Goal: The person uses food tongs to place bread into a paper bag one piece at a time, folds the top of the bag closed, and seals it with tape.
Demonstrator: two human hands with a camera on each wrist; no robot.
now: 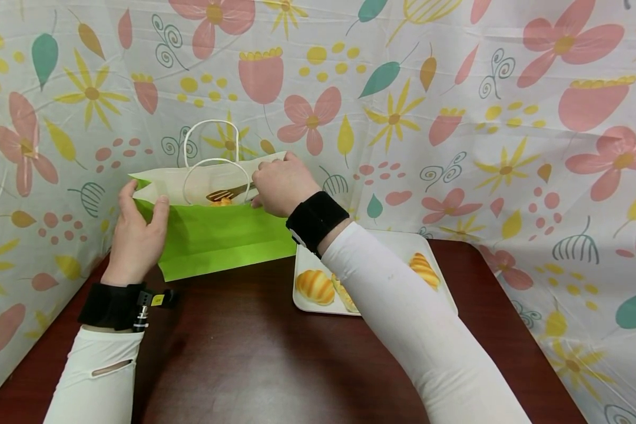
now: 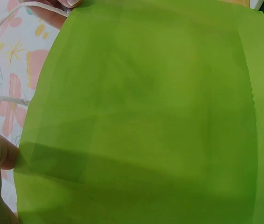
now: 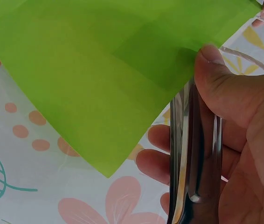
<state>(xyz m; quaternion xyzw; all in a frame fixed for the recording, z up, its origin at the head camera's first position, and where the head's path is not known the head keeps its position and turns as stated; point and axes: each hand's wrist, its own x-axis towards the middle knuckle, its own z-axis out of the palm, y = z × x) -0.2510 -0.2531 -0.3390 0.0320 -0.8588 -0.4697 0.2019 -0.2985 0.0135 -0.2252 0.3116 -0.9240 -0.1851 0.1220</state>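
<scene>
A green paper bag (image 1: 228,235) with a pale inside and white handles stands tilted on the table. My left hand (image 1: 138,235) holds its left side, the thumb at the front rim and the fingers at the back corner. In the right wrist view, my right hand (image 3: 244,116) grips metal tongs (image 3: 197,158), with the thumb close to the bag's rim. The slotted tip of the tongs (image 1: 225,194) shows inside the bag mouth in the head view. Just under it an orange-yellow piece (image 1: 222,202), perhaps bread, is partly hidden by the rim.
A white tray (image 1: 302,303) lies right of the bag, partly under my right forearm. On it are a striped bread roll (image 1: 315,287), another roll (image 1: 424,270) and one half hidden by the sleeve. A flowered cloth (image 1: 403,147) hangs behind the dark table (image 1: 244,353).
</scene>
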